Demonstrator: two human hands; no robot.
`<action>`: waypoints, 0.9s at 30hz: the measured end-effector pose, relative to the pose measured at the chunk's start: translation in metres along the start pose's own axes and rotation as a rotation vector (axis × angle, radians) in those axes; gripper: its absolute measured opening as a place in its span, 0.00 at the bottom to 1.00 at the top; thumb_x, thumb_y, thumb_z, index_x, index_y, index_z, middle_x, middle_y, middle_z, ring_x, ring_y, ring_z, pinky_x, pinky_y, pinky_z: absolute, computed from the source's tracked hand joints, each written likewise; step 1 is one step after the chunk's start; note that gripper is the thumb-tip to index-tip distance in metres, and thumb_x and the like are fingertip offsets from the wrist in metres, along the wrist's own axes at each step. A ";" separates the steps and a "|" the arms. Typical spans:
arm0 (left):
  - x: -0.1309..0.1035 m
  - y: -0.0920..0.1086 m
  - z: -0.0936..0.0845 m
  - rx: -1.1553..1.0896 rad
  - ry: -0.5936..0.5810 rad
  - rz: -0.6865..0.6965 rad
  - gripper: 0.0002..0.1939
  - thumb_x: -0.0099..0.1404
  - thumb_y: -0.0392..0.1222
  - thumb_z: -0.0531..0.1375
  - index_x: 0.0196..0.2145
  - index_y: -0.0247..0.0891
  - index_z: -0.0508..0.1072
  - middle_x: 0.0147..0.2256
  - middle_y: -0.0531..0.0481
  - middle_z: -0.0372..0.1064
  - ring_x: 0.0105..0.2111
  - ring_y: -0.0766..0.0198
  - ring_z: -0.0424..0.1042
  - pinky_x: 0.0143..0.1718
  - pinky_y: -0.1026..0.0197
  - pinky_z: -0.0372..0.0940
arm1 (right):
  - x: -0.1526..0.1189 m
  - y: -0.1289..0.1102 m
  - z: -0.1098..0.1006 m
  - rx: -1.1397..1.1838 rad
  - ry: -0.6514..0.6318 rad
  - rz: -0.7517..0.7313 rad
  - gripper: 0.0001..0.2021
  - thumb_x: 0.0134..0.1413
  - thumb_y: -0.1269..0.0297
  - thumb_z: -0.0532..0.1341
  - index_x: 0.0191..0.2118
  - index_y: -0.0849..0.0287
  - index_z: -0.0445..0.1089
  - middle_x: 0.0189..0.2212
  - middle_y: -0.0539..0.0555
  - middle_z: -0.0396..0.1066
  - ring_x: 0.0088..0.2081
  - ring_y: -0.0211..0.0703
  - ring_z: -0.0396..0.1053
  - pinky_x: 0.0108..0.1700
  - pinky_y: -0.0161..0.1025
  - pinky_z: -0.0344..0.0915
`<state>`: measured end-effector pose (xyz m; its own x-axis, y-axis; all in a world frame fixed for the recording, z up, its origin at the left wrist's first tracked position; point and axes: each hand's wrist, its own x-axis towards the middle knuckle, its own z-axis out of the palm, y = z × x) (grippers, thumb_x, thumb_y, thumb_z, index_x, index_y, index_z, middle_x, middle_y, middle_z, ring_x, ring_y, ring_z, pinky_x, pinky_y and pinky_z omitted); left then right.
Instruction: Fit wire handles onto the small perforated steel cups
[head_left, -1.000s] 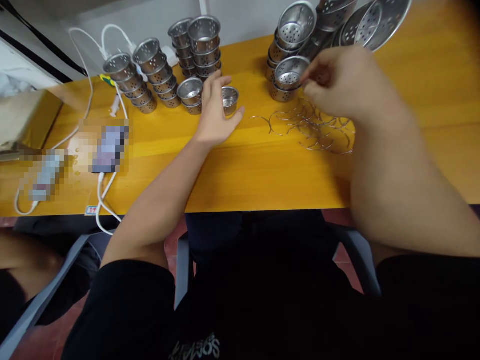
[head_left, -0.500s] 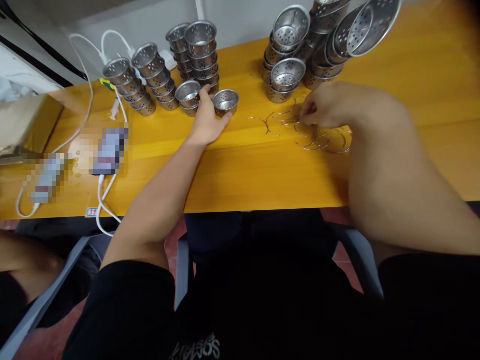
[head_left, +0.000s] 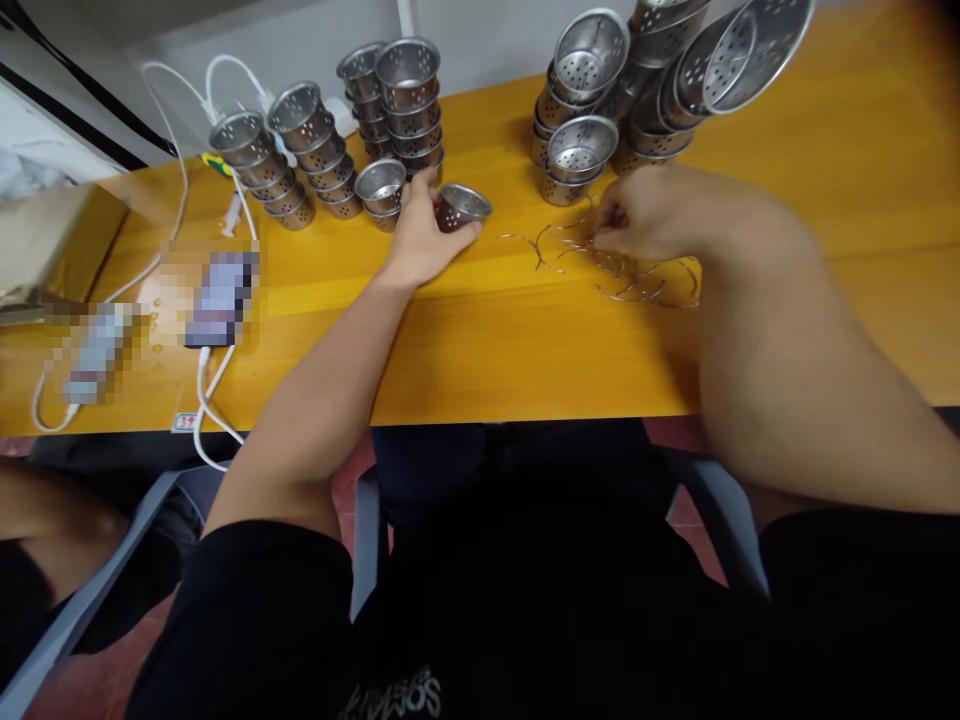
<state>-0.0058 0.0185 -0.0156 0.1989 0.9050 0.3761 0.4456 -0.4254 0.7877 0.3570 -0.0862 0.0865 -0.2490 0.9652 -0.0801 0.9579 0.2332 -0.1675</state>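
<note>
My left hand (head_left: 426, 235) is closed around a small perforated steel strainer cup (head_left: 463, 203), which leans to the right between fingers and thumb. Just left of that hand, two similar cups (head_left: 381, 182) sit one in the other. Thin curved metal wires (head_left: 637, 290) lie loosely on the wooden table. Over them, my right hand (head_left: 626, 215) is pinched, its fingertips at a wire; the tips are partly hidden. Behind the right hand stands a short stack of perforated cups (head_left: 579, 158).
More stacked cups (head_left: 411, 100) stand at the back, with leaning stacks (head_left: 244, 150) to their left. A tall group of larger perforated cups (head_left: 675, 90) rises back right. Two blurred phones (head_left: 219, 300) with white cables and a cardboard box (head_left: 56, 245) lie left. Another person's arm shows lower left.
The cup at my left hand has gone from upright to tilted rightward, with the hand around it. My right hand has stayed nearly in place, pinched over the wires.
</note>
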 end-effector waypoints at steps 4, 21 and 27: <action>-0.005 0.014 0.000 0.020 0.013 0.018 0.35 0.67 0.52 0.86 0.64 0.49 0.77 0.68 0.35 0.78 0.71 0.34 0.82 0.85 0.28 0.74 | -0.015 -0.023 -0.023 -0.023 0.061 0.028 0.11 0.71 0.76 0.71 0.40 0.50 0.77 0.39 0.57 0.84 0.36 0.53 0.75 0.44 0.50 0.71; -0.019 0.028 0.010 -0.226 -0.209 0.204 0.40 0.75 0.53 0.81 0.76 0.48 0.72 0.73 0.38 0.80 0.76 0.40 0.84 0.83 0.35 0.79 | -0.014 -0.073 0.001 0.666 0.375 -0.025 0.18 0.86 0.45 0.66 0.69 0.42 0.80 0.62 0.58 0.90 0.55 0.59 0.88 0.63 0.56 0.87; -0.016 0.025 0.008 -0.271 -0.261 0.210 0.41 0.72 0.57 0.81 0.76 0.58 0.71 0.75 0.44 0.80 0.78 0.42 0.83 0.87 0.34 0.77 | -0.008 -0.082 0.006 0.702 0.393 0.039 0.19 0.86 0.39 0.66 0.64 0.45 0.81 0.59 0.60 0.91 0.45 0.58 0.88 0.54 0.57 0.89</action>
<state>0.0089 -0.0064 -0.0062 0.4906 0.7560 0.4334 0.1330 -0.5565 0.8201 0.2796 -0.1137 0.0949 -0.0233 0.9727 0.2308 0.6194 0.1952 -0.7604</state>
